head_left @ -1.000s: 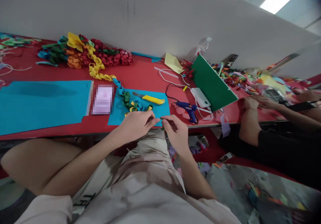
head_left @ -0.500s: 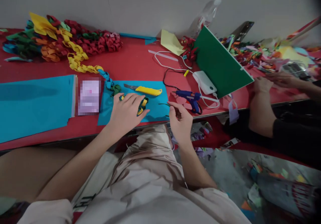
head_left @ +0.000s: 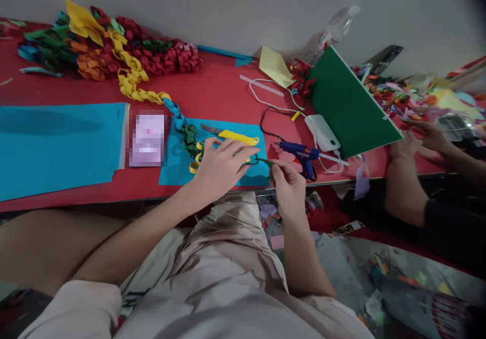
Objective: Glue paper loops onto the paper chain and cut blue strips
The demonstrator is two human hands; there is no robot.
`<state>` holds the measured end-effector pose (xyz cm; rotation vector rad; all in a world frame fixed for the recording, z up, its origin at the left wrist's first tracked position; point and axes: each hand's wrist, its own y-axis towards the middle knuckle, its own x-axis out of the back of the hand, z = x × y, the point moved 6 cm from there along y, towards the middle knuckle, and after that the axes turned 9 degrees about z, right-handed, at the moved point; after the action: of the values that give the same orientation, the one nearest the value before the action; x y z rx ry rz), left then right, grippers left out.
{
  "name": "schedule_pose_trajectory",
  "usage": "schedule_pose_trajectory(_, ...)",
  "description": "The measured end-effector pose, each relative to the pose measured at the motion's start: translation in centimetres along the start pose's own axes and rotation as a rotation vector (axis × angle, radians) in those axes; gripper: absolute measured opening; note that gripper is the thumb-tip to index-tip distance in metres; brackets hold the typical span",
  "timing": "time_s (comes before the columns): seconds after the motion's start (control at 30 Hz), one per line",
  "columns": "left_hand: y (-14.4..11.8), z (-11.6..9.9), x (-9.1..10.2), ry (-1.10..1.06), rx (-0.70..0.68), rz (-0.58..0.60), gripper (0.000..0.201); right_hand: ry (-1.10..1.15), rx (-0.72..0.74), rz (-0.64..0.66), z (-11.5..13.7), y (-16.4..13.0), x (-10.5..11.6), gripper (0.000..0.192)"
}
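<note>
Head view: the left hand (head_left: 222, 164) lies flat, fingers spread, pressing the near end of the paper chain (head_left: 189, 139) onto the small blue sheet (head_left: 178, 164); it pins the chain and grips nothing; the right hand (head_left: 287, 182), at about 3 o'clock from it, is pinched narrow on a thin green strip (head_left: 265, 162) that runs back toward the left fingertips. The chain trails away toward 10 o'clock, through blue and yellow links, to the heap of folded chains (head_left: 114, 50) by the wall. A yellow utility knife (head_left: 231, 136) lies just beyond the left hand at 12 o'clock; a blue glue gun (head_left: 301, 154) sits at 1 o'clock from the right hand, near the table's (head_left: 220, 91) edge. By my reading, a new link is being added to the chain's end; the next move calls for threading the strip through the last link while the left hand pins it, then closing the loop. Another person's forearm (head_left: 404, 187) rests far off at 3 o'clock.
</note>
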<state>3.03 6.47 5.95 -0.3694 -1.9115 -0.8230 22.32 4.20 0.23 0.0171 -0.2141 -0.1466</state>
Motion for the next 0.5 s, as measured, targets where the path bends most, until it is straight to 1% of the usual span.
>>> schedule_pose_trajectory(0.1, -0.2, -0.9, 0.9, -0.053, -0.097, 0.007, 0.023, 0.21, -0.107, 0.138, -0.2, 0.2, -0.6, 0.021)
schedule_pose_trajectory(0.2, -0.4, -1.2, 1.2, -0.122, -0.133, 0.008, 0.023, 0.325, -0.165, 0.238, 0.3, 0.2, -1.1, 0.021)
schedule_pose_trajectory(0.33, -0.4, -1.0, 1.2, -0.208, -0.155, 0.024, 0.023, 0.381, -0.201, 0.277, 0.9, -0.2, -1.2, 0.024)
schedule_pose_trajectory(0.43, -0.5, -1.1, 1.1, -0.221, -0.187, 0.034, 0.024, 0.372, -0.242, 0.358, 0.9, -0.6, -1.7, 0.025)
schedule_pose_trajectory(0.5, -0.6, -1.2, 0.9, -0.253, -0.206, 0.072, 0.027, 0.382, -0.257, 0.411, 0.7, -0.7, -2.1, 0.024)
